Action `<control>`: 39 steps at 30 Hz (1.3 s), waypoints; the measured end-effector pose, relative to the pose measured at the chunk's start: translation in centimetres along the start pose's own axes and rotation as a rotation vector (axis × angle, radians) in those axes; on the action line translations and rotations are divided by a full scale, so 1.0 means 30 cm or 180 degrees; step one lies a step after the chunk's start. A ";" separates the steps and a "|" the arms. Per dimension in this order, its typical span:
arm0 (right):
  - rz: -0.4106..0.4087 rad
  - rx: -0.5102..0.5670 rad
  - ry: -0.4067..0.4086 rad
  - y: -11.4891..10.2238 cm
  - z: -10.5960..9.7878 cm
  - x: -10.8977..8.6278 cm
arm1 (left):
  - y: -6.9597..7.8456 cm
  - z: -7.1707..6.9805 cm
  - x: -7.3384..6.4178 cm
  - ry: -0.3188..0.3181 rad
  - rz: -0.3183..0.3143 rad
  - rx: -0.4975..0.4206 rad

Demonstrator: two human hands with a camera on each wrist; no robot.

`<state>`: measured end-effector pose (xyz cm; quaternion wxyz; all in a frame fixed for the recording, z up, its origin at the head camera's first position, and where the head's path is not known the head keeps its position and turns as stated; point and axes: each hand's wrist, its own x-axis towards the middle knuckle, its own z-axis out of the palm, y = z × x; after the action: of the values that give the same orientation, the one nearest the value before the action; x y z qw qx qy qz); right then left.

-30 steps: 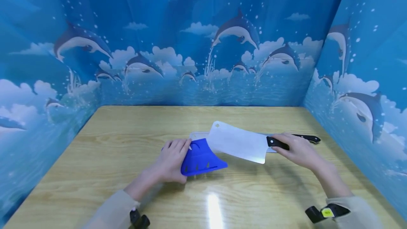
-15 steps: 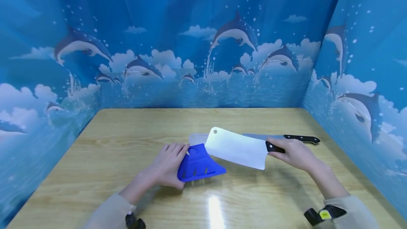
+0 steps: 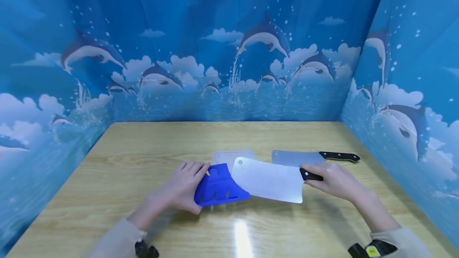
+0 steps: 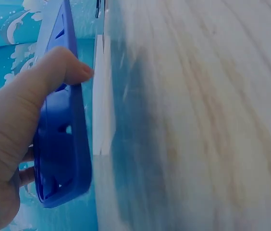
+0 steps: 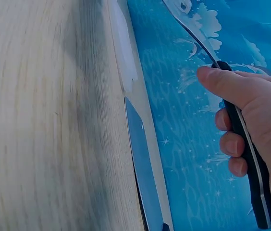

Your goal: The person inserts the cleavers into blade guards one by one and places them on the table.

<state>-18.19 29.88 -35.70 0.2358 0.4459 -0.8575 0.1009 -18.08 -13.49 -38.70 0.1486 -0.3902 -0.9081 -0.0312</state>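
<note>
My left hand (image 3: 184, 186) grips a blue slotted plastic holder (image 3: 219, 186) by its left end, held tilted above the table. In the left wrist view, the thumb lies across the edge of the holder (image 4: 61, 139), with fingertips behind it. My right hand (image 3: 335, 178) is wrapped round the black handle of a cleaver (image 3: 272, 180). Its broad blade points left, and its far end overlaps the holder's right side in the head view. The right wrist view shows fingers curled round the cleaver's handle (image 5: 251, 154).
A second cleaver (image 3: 297, 157) lies on the wooden table (image 3: 143, 146) behind the held one, black handle to the right. Left of it lies a pale flat plate (image 3: 233, 155), partly hidden by the holder and blade. Dolphin-printed curtains (image 3: 201, 102) enclose the table's back and sides.
The held cleaver has come down and nearer, uncovering the second cleaver's blade behind it. The blue holder has shifted slightly left and nearer in my left hand.
</note>
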 end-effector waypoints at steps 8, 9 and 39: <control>-0.0151 0.0169 -0.0075 -0.024 -0.009 0.003 | -0.009 -0.029 -0.013 -0.0152 0.0214 0.0070; -0.0170 0.0183 -0.0091 -0.027 -0.010 0.004 | -0.008 -0.032 -0.014 -0.0183 0.0243 0.0105; -0.0424 0.0285 -0.0240 -0.090 0.041 0.027 | 0.052 -0.038 -0.071 0.0097 0.0478 0.0469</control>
<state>-16.79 27.25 -36.45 0.1895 0.5155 -0.8289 0.1064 -15.30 -14.12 -38.34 0.1926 -0.4446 -0.8738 0.0410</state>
